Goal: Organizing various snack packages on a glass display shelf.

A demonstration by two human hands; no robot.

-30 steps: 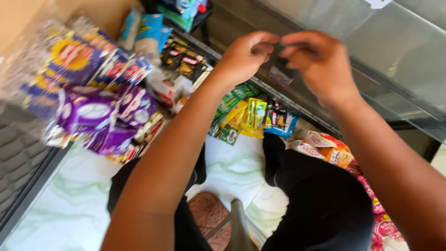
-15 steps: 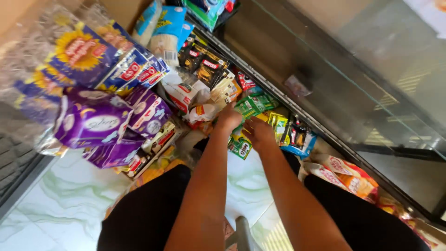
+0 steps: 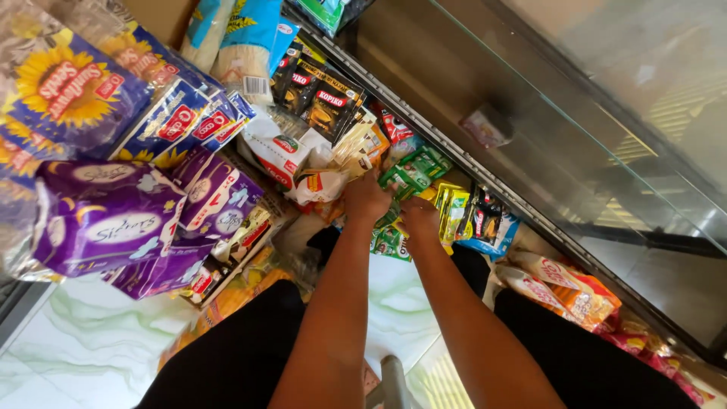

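Both my arms reach down into a heap of small sachets at the foot of a glass counter. My left hand (image 3: 366,198) is curled with its fingers buried among white and orange sachets (image 3: 327,184) and green packets (image 3: 413,170). Just to its right, my right hand (image 3: 419,216) presses on green and yellow packets (image 3: 447,208), fingers hidden under them. Whether either hand grips a packet is not visible. Black coffee sachets (image 3: 322,95) hang just beyond the hands.
Purple packs (image 3: 106,223) and blue sunflower-printed bags (image 3: 72,95) crowd the left. A glass-fronted counter (image 3: 575,144) runs along the right, with orange snack packs (image 3: 568,291) at its base. Pale marbled floor tiles (image 3: 83,341) lie below, with my dark-clothed legs (image 3: 242,348) on either side.
My hands were together up near the glass a second ago. They dropped to the sachet heap and now sit deeper among the packets; the view has tilted down and closer.
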